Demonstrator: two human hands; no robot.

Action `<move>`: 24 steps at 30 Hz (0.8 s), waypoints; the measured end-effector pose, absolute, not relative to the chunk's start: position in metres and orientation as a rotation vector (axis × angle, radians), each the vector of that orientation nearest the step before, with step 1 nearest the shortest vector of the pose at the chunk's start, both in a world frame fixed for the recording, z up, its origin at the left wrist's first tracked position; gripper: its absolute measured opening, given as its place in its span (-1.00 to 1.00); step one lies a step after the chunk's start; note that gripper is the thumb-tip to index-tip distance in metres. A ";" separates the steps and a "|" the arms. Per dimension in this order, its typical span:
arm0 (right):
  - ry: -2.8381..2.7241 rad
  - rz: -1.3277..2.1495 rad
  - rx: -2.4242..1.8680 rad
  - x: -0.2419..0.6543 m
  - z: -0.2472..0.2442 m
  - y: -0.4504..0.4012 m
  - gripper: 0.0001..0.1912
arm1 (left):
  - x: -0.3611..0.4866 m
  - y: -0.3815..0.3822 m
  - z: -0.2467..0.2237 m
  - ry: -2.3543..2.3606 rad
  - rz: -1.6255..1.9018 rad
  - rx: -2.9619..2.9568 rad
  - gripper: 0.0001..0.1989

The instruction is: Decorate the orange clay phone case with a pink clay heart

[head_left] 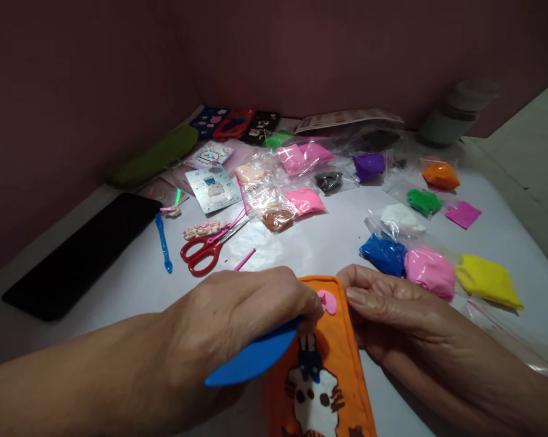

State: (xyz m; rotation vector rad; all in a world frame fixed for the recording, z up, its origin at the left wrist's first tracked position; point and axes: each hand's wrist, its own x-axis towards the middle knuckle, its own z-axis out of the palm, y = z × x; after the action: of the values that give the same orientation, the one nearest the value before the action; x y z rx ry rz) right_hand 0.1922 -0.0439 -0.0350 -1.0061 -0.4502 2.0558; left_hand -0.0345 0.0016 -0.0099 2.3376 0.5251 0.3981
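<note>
An orange clay-covered panel (351, 370), shaped like a phone case, lies lengthwise before me at the bottom of the head view. On it are a white cat figure (314, 400) with brown marks and a blue bow, and a pink clay piece (331, 301) with small red and blue bits near the top. My left hand (250, 309) is closed around a blue plastic modelling tool (255, 362), its fingertips at the pink piece. The tool's working tip is hidden. My right hand (387, 315) grips the panel's upper right edge between thumb and fingers.
Red-handled scissors (203, 255), a blue tool (163, 243) and a black slab (87, 255) lie to the left. Bagged clays, including blue (383, 252), pink (431, 273) and yellow (490, 282), sit right. Decorated cases (237, 123) and a jar (451, 118) stand behind.
</note>
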 end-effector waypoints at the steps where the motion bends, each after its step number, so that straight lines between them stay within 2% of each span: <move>1: -0.451 2.054 -1.004 0.192 -0.035 -0.044 -0.91 | -0.034 0.002 -0.010 0.526 0.392 2.338 -0.81; 24: -0.464 2.055 -1.049 0.191 -0.035 -0.043 -0.90 | -0.031 0.003 -0.005 0.506 0.370 2.386 -0.79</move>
State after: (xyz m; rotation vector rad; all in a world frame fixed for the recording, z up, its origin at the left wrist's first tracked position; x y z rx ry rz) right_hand 0.1912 -0.0431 -0.0348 -1.0488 -0.4636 2.0551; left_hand -0.0313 0.0034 -0.0053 2.3864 0.5064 0.3696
